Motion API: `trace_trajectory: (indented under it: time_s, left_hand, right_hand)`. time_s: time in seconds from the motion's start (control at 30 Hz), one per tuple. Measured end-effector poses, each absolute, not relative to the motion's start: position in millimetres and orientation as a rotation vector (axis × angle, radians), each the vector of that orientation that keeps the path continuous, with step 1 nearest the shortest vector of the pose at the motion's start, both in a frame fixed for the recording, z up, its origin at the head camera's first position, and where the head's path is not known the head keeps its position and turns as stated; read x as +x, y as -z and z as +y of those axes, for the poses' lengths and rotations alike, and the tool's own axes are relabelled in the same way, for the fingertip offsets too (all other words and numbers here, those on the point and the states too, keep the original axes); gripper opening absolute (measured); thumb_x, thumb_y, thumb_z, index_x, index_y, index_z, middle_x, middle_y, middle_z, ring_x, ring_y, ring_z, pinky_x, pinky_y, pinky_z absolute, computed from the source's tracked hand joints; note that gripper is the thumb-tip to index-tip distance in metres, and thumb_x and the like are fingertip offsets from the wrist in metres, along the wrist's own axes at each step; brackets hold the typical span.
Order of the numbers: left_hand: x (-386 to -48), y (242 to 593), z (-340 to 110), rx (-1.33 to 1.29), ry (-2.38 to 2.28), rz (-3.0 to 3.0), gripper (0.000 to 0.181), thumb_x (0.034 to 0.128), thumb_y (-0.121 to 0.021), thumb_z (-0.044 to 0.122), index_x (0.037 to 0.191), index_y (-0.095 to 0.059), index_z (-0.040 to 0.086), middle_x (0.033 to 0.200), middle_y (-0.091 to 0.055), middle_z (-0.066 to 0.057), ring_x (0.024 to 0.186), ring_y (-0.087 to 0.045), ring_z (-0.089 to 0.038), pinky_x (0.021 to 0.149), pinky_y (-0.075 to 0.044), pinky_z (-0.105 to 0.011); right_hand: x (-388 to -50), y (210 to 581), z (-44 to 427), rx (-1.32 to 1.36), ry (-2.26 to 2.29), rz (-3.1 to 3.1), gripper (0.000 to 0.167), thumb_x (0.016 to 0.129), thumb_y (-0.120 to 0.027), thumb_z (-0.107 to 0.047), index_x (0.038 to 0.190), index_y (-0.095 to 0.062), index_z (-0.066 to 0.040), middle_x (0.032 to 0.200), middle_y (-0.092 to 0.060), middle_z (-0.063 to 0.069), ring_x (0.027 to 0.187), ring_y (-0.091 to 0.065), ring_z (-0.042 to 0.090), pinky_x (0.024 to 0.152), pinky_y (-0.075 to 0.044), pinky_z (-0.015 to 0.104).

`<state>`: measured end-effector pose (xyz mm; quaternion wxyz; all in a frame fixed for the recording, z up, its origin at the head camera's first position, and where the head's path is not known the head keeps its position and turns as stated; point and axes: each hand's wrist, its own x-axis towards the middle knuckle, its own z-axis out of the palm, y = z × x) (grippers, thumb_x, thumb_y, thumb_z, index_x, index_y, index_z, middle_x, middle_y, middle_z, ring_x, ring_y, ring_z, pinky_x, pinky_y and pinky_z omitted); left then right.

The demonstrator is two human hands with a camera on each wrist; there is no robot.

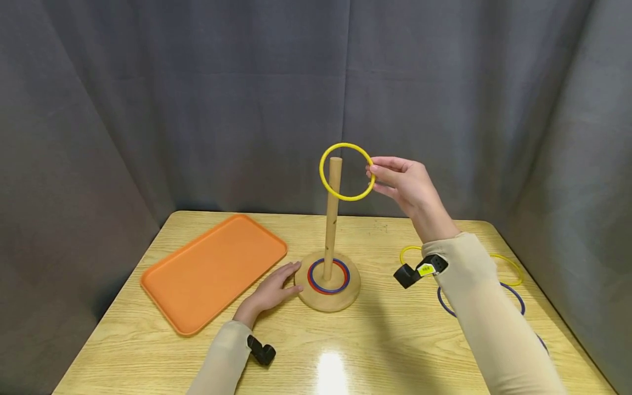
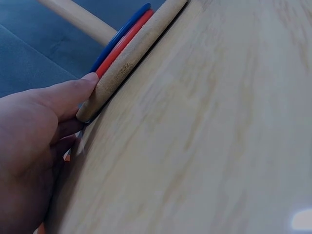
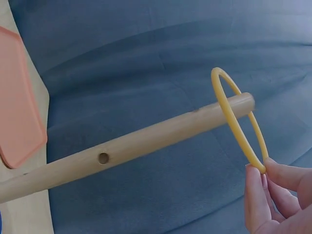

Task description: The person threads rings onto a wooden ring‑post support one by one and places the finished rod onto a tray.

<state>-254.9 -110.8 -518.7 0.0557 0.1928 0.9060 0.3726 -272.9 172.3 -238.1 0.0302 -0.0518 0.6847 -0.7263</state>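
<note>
My right hand [image 1: 407, 184] pinches a yellow ring [image 1: 347, 198] between thumb and fingers at its right side. The tilted ring surrounds the top of an upright wooden peg [image 1: 332, 219]; in the right wrist view the peg's tip [image 3: 247, 101] pokes through the ring. Around the peg's foot, a blue ring [image 1: 349, 274] lies over a red ring [image 1: 311, 282] on the round wooden base [image 1: 328, 303]. My left hand [image 1: 271, 288] rests at the base's left edge, fingers fairly straight, thumb touching the rim in the left wrist view.
An orange tray [image 1: 214, 269] lies on the table [image 1: 296, 351] to the left. Beyond and under my right forearm are a yellow ring [image 1: 515, 282] and a blue ring [image 1: 518, 299], partly hidden. Part of another blue ring [image 1: 543, 344] shows beside the sleeve. Grey curtains [image 1: 257, 109] surround the table.
</note>
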Motion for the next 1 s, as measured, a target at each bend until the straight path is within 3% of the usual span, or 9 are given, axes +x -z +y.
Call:
trace_trajectory:
  time_s: [0.2,0.53,1.0]
  left_hand:
    - [-255.2,518.2,-110.7,0.593,-1.136,2.741,0.067,0.094,-0.062,0.04,0.151,-0.037,0.013,0.157,-0.033,-0.013,0.147,-0.027,-0.033,0.118,-0.024,-0.055]
    - [-254.6,515.5,-109.6,0.606,-1.135,2.741,0.067,0.0941,-0.062,0.037,0.15,-0.038,0.012,0.157,-0.034,-0.013,0.147,-0.027,-0.033,0.118,-0.024,-0.055]
    - [-255.7,517.7,-108.9,0.6,-1.125,2.753,0.067,0.0936,-0.063,0.038,0.15,-0.038,0.011,0.156,-0.035,-0.012,0.147,-0.028,-0.032,0.118,-0.025,-0.054]
  right_hand:
    - [-277.4,252.2,165.2,-0.121,2.167,2.172,0.02,0.091,-0.067,-0.008,0.11,-0.064,-0.005,0.085,-0.071,-0.007,0.087,-0.067,0.007,0.073,-0.057,0.018]
    - [-279.2,289.8,162.3,-0.088,2.013,2.257,0.039,0.095,-0.062,-0.009,0.129,-0.055,0.007,0.085,-0.068,-0.011,0.082,-0.066,0.001,0.074,-0.058,0.019]
    - [-274.7,364.8,154.5,-0.07,1.91,2.261,0.033,0.094,-0.061,-0.005,0.122,-0.059,0.012,0.091,-0.069,-0.002,0.084,-0.065,0.006,0.079,-0.059,0.027]
